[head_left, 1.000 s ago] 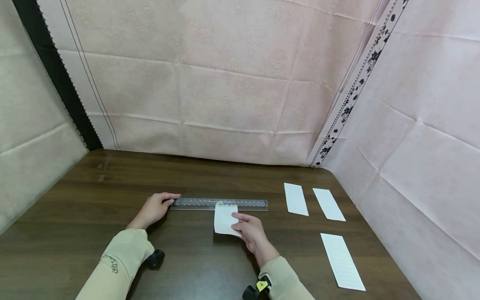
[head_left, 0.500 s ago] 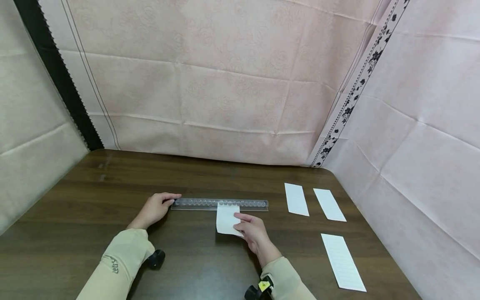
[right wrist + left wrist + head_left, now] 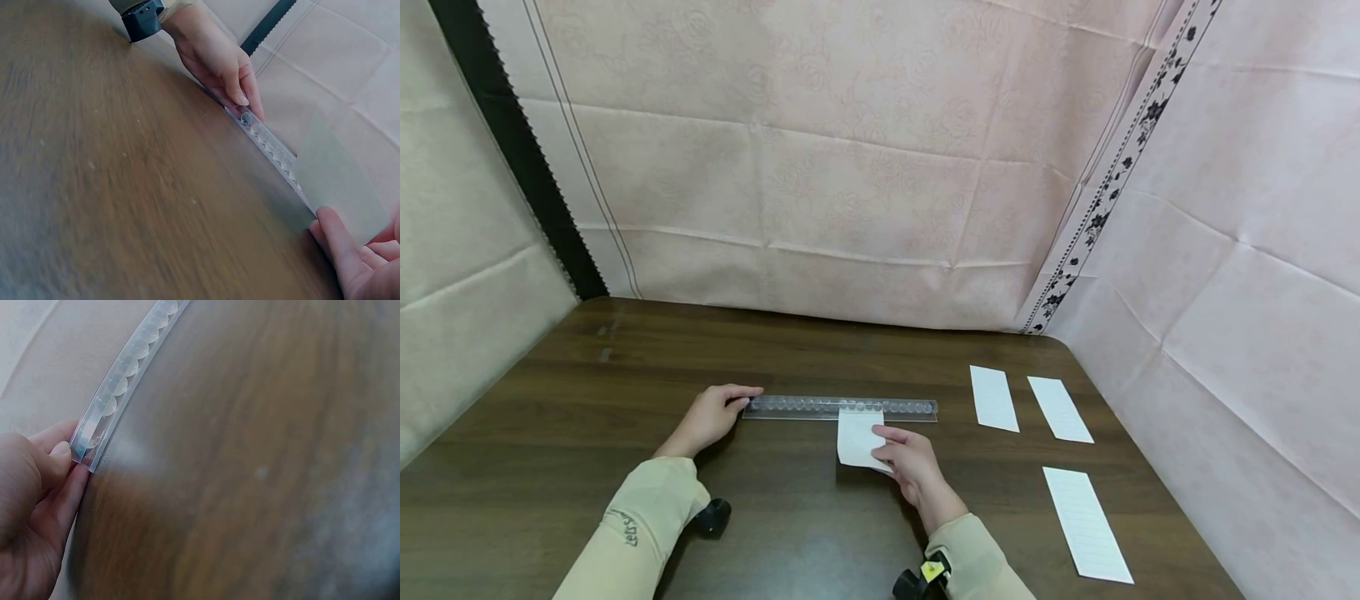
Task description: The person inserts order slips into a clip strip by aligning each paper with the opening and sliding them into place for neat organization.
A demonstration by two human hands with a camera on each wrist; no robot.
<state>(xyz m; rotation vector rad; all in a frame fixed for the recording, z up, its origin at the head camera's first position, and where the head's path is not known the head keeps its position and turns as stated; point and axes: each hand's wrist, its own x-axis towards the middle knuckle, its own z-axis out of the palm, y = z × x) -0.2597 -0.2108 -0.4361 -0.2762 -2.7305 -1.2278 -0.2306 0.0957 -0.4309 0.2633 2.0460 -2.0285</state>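
Observation:
My left hand [image 3: 711, 421] grips the left end of a clear plastic ticket rail [image 3: 805, 407], thumb on top and fingers beneath. A row of round, bead-like shapes runs along the rail [image 3: 125, 372], as the left wrist view shows. With its thumb and fingers, my right hand [image 3: 913, 468] pinches the near right corner of a white paper slip [image 3: 859, 437]. The slip's far end meets the rail right of its middle and seems to sit inside it. Its near edge is bent slightly up from the table. In the right wrist view the slip [image 3: 334, 181] hides part of the rail.
Two white paper slips lie side by side at the back right, a left one [image 3: 994, 398] and a right one [image 3: 1060, 409]. A longer, faintly lined slip [image 3: 1086, 523] lies nearer on the right. Pale cloth [image 3: 850, 167] hangs around the brown wooden table [image 3: 775, 533].
My right hand has slid the paper slip slightly to the right along the rail. My left hand and the rail have stayed almost in place.

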